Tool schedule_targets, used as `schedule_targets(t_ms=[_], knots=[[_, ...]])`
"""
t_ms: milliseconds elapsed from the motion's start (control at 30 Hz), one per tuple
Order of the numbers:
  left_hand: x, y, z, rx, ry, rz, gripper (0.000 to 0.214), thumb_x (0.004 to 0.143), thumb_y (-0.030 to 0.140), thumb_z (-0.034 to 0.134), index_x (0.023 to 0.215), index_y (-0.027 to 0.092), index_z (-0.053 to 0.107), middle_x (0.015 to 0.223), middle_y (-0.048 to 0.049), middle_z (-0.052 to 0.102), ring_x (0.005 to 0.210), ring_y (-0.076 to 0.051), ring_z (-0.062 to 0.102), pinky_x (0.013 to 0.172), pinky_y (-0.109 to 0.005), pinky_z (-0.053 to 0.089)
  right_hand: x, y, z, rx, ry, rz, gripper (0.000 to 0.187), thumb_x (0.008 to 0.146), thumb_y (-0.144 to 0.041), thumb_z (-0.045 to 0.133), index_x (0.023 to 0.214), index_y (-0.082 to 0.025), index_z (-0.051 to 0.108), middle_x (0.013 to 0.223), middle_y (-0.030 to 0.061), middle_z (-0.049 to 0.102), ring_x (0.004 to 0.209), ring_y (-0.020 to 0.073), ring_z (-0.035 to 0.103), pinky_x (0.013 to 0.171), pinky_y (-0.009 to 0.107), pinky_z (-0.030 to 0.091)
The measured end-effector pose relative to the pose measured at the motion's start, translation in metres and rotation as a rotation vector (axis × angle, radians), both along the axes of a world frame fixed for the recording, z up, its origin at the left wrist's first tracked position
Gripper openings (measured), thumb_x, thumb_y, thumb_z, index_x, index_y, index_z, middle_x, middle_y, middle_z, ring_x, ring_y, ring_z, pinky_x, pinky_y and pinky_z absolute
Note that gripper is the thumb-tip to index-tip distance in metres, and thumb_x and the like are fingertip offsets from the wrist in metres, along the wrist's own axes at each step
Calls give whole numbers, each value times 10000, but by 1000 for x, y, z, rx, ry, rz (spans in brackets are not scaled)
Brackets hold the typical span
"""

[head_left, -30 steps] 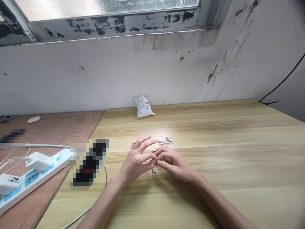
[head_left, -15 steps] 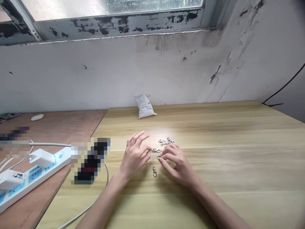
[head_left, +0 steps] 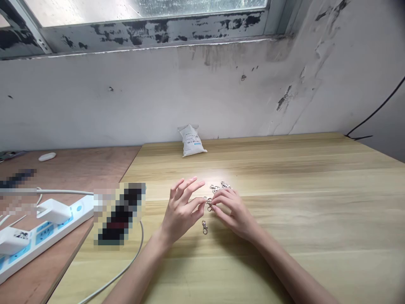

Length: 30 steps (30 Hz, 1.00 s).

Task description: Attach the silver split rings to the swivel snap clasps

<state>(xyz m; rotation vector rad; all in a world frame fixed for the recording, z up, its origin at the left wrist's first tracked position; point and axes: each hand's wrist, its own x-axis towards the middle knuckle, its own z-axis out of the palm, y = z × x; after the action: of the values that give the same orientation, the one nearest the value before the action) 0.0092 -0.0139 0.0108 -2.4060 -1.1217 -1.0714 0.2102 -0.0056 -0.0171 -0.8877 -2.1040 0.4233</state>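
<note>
Over the wooden table (head_left: 300,202) my two hands meet almost fingertip to fingertip. My left hand (head_left: 184,211) pinches thumb against index finger, the other fingers raised; what lies between the tips is too small to make out. My right hand (head_left: 233,212) grips a small silver swivel clasp (head_left: 209,206) between thumb and fingers, close to the left fingertips. Below them, a single swivel clasp (head_left: 205,228) lies on the wood. Just behind the right fingers sits a small pile of silver clasps (head_left: 218,187), partly hidden by that hand.
A white plastic packet (head_left: 192,141) with a printed label leans near the wall. To the left, a white power strip (head_left: 47,232) with plugged-in chargers lies on a browner tabletop (head_left: 104,164). A pale cable (head_left: 133,257) runs beside my left forearm, near a pixelated dark object (head_left: 118,217).
My left hand has moved a little right, towards my right hand. The clasp at the right fingertips now sits in the narrower gap between both hands. The single clasp stays put.
</note>
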Motion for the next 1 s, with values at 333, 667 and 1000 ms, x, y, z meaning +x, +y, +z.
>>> schedule_targets(t_ms=[333, 667, 1000], knots=[[-4, 5, -14, -309, 127, -23, 139, 904, 215, 555, 824, 234, 667, 1390, -23, 551, 1403, -264, 360, 1167, -553, 257, -10, -14, 2, 349, -95, -72, 178, 933, -125, 522, 986, -235, 652, 950, 52, 647, 927, 194, 551, 893, 380, 394], [-43, 20, -8, -428, 294, 29, 128, 824, 164, 572, 738, 207, 656, 1349, -56, 577, 1379, -287, 393, 1151, -575, 276, -25, -23, -10, 232, -314, 160, 158, 882, -133, 530, 788, -208, 631, 718, 5, 580, 721, 147, 453, 740, 304, 367], [-20, 19, -16, -374, 231, 63, 165, 890, 264, 571, 1012, 244, 680, 1238, -68, 635, 1263, -257, 508, 1154, -561, 275, -14, -16, -3, -51, -170, 201, 151, 884, -184, 521, 773, -191, 624, 673, -4, 574, 667, 135, 468, 679, 295, 360]])
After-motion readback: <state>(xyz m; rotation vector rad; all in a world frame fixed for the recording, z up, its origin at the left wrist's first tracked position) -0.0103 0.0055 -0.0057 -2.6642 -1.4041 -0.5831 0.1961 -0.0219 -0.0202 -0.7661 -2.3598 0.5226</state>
